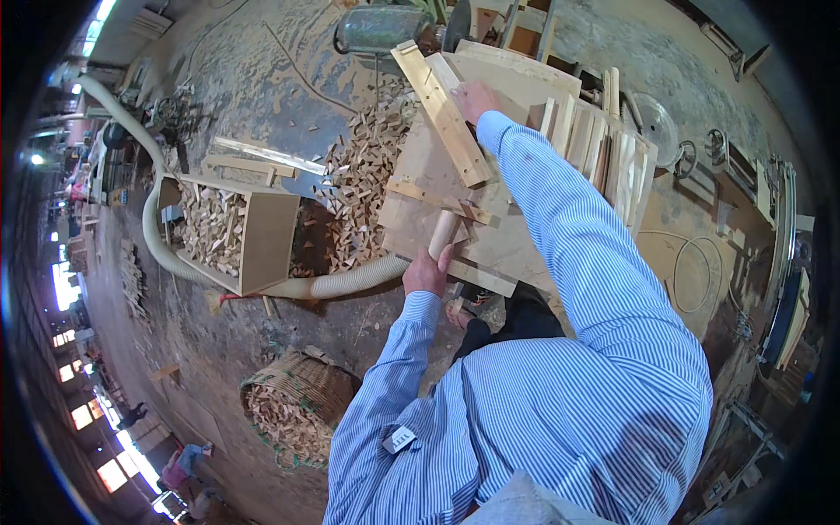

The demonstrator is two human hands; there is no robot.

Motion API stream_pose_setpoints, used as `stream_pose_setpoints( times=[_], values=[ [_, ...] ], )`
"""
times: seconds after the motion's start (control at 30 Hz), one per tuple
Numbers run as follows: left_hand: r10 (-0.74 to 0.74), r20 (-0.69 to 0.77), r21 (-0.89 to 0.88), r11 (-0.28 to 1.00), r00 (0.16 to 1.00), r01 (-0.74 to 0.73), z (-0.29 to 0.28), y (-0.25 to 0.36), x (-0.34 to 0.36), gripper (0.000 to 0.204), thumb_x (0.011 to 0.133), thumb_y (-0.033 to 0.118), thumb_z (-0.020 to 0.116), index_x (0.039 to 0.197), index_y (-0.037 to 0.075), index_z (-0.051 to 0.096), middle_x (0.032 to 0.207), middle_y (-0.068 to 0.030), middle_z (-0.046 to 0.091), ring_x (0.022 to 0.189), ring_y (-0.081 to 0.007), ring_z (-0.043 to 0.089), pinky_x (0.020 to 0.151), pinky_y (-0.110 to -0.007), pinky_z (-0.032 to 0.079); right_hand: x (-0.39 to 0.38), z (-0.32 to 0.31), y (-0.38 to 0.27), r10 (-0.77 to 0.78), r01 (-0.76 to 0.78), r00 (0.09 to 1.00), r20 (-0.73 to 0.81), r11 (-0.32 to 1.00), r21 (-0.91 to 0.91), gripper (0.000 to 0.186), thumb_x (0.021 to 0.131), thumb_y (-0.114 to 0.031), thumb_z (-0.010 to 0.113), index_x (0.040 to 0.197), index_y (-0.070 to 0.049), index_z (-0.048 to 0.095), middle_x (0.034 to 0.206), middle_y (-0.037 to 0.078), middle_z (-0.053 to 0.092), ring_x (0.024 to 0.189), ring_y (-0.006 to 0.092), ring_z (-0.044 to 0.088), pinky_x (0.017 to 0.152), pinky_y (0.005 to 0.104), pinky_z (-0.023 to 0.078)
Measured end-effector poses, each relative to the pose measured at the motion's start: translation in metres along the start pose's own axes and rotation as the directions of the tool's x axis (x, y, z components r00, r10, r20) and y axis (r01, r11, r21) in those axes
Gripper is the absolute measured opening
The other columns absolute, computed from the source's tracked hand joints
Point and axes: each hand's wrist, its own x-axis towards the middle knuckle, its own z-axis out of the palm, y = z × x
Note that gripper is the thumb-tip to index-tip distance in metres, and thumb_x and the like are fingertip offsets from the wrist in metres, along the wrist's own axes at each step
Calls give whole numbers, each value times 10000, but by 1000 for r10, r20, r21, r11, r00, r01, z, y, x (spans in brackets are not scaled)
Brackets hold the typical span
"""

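Note:
My left hand (426, 273) is closed round a short, pale wooden bar (444, 229) at the near edge of the worktable (516, 249). The bar's far end meets a narrow wooden strip (429, 198) that lies across the table. Farther off, my right arm reaches over the tabletop. There my right hand (477, 101) has its fingers bent against a pale wooden piece (444, 72); its fingertips are partly hidden. Just left of that hand, a long yellowish board (442, 114) lies at a slant.
Stacked wood strips (591, 144) stand at the table's right. Wood offcuts (363, 175) heap along its left side, by an offcut-filled box (269, 241) and a thick pale hose (350, 280). A wicker basket (319, 385) sits lower left. A green motor (376, 31) is beyond the table.

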Motion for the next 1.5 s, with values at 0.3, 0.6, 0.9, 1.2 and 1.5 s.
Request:
stream_pose_setpoints(
  times=[0.3, 0.6, 0.9, 1.2, 1.5],
  values=[
    [-10, -37, -9, 1000, 999, 10, -1, 63, 55, 650, 977, 638, 493, 996, -4, 595, 861, -294, 684, 828, -481, 667, 736, -561, 515, 63, -43, 19, 32, -29, 996, 78, 999, -39, 323, 981, -352, 576, 1067, -95, 753, 1119, 216, 670, 1058, 397, 651, 932, 508, 512],
    [-138, 54, -95, 985, 989, 142, 5, 77, 79, 740, 904, 719, 548, 917, -4, 708, 858, -259, 705, 835, -434, 689, 755, -525, 530, 123, 9, 76, 74, -76, 995, 68, 997, 33, 351, 931, -350, 592, 1044, -68, 768, 1066, 210, 729, 1034, 407, 678, 882, 503, 530],
    [-55, -146, -177, 984, 988, 29, -1, 50, 39, 708, 908, 718, 530, 1050, 37, 663, 912, -228, 715, 845, -441, 693, 763, -521, 555, 120, -1, 73, -247, 229, 925, 288, 969, 96, 549, 978, -480, 562, 1281, -32, 658, 1220, 230, 689, 1136, 383, 657, 957, 459, 495],
    [-33, -95, -211, 977, 995, 12, -15, 20, 9, 716, 906, 736, 503, 1033, 48, 657, 925, -205, 720, 870, -423, 701, 786, -525, 552, 53, -15, 58, -175, 199, 968, 179, 972, -128, 644, 911, -480, 669, 1371, -36, 594, 1298, 238, 647, 1180, 412, 618, 1019, 460, 471],
    [7, -47, -234, 972, 999, -18, -11, -37, -38, 729, 909, 728, 504, 1079, 38, 667, 951, -224, 720, 891, -425, 700, 798, -525, 552, -12, 11, 28, -279, 326, 939, 200, 907, -266, 462, 961, -348, 589, 1356, -111, 624, 1174, 253, 686, 1114, 414, 653, 937, 488, 530]
  ],
)
